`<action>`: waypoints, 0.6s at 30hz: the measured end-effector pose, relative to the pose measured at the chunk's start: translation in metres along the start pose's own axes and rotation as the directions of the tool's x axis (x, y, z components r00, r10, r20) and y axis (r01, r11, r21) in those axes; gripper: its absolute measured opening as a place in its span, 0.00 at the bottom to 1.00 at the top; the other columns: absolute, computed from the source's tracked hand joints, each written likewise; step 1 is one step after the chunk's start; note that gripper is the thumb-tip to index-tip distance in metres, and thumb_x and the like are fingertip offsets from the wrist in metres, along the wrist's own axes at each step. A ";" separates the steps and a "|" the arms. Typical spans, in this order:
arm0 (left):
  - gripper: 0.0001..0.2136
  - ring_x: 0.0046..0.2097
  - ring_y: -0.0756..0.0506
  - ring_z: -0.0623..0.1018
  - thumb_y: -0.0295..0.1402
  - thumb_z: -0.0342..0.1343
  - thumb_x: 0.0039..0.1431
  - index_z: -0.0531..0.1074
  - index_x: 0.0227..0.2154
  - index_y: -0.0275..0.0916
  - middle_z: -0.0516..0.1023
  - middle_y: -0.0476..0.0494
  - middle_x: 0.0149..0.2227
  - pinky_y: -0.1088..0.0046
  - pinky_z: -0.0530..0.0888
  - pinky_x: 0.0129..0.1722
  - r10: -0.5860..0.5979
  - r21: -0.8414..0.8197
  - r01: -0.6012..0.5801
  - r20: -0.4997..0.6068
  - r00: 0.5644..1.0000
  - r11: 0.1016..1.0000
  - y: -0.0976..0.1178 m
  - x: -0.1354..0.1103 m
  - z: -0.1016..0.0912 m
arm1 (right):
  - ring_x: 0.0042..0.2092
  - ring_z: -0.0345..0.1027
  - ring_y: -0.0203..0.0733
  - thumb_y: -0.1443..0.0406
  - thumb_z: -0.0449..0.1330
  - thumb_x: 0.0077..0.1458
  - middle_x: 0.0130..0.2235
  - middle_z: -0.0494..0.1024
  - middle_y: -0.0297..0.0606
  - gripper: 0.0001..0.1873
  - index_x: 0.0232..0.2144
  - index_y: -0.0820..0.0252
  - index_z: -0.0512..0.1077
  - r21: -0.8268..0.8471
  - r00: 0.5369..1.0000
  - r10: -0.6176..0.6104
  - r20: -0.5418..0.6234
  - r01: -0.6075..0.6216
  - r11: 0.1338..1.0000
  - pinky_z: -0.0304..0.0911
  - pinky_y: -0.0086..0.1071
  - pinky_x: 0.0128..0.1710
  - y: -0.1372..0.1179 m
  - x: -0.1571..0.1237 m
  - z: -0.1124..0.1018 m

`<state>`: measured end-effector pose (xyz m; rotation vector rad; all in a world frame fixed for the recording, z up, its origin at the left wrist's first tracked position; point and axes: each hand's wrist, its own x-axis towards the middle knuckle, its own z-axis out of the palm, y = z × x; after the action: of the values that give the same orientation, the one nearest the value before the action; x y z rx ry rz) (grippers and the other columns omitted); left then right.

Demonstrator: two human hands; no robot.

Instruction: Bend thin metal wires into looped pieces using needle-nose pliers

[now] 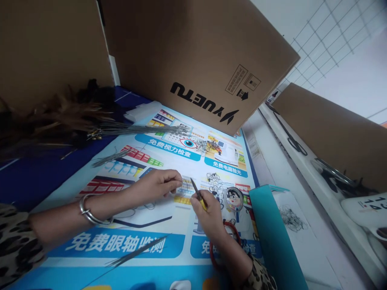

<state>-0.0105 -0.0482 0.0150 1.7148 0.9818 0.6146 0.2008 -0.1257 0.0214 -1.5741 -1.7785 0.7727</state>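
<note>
My left hand [157, 183] rests on a printed poster [121, 241], fingers pinched on a thin wire ring [183, 188]. A silver bangle sits on that wrist. My right hand [208, 213] is closed round small pliers with a yellow grip [198, 194], their tip pointing at the ring. A red band circles my right wrist. Both sleeves are leopard print.
A bundle of dark feathers on wire stems [75, 121] lies at the left. Loose wire rings [216, 183] and a small round magnifier [234, 198] lie beyond my right hand. A teal tray [266, 225] holds more rings. Cardboard boxes [196, 56] stand behind.
</note>
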 end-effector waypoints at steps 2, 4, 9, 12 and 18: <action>0.11 0.26 0.49 0.72 0.40 0.51 0.63 0.73 0.31 0.40 0.74 0.53 0.23 0.77 0.66 0.27 0.016 -0.009 -0.016 0.051 0.999 1.000 0.003 -0.003 0.004 | 0.31 0.62 0.36 0.56 0.56 0.59 0.29 0.69 0.32 0.12 0.33 0.60 0.70 0.133 0.997 0.055 0.046 -0.061 0.989 0.58 0.27 0.31 -0.006 0.005 -0.002; 0.12 0.26 0.50 0.72 0.40 0.51 0.63 0.73 0.30 0.40 0.73 0.53 0.22 0.77 0.66 0.28 0.022 -0.008 -0.022 0.077 0.997 1.000 0.003 -0.004 0.007 | 0.31 0.60 0.34 0.56 0.57 0.58 0.28 0.67 0.30 0.13 0.32 0.60 0.70 0.231 0.994 0.053 0.100 -0.075 0.970 0.56 0.27 0.31 -0.012 0.010 -0.001; 0.11 0.30 0.48 0.74 0.39 0.52 0.62 0.73 0.30 0.39 0.76 0.50 0.27 0.75 0.67 0.30 0.083 -0.002 -0.083 0.071 0.994 0.997 -0.006 -0.004 0.010 | 0.29 0.59 0.34 0.54 0.62 0.53 0.25 0.67 0.29 0.16 0.27 0.60 0.69 0.388 0.976 0.078 0.204 -0.153 0.909 0.55 0.27 0.29 -0.015 0.021 0.006; 0.10 0.28 0.49 0.72 0.40 0.53 0.61 0.72 0.31 0.39 0.73 0.52 0.25 0.75 0.65 0.28 0.050 -0.106 -0.045 0.050 0.997 0.993 -0.009 -0.003 0.012 | 0.27 0.60 0.34 0.54 0.63 0.52 0.23 0.68 0.29 0.16 0.25 0.60 0.69 0.427 0.966 0.097 0.241 -0.195 0.883 0.55 0.27 0.28 -0.011 0.024 0.011; 0.13 0.25 0.51 0.70 0.45 0.54 0.61 0.69 0.32 0.39 0.75 0.51 0.26 0.76 0.63 0.25 -0.109 -0.374 0.156 0.143 0.984 0.914 -0.006 -0.007 0.014 | 0.25 0.59 0.33 0.56 0.62 0.53 0.22 0.68 0.27 0.13 0.29 0.59 0.69 0.532 0.973 0.130 0.191 -0.214 0.820 0.57 0.28 0.29 -0.002 0.022 0.021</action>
<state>-0.0056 -0.0601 0.0048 1.3098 0.8225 0.5660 0.1814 -0.1042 0.0110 -1.3118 -1.3363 1.3808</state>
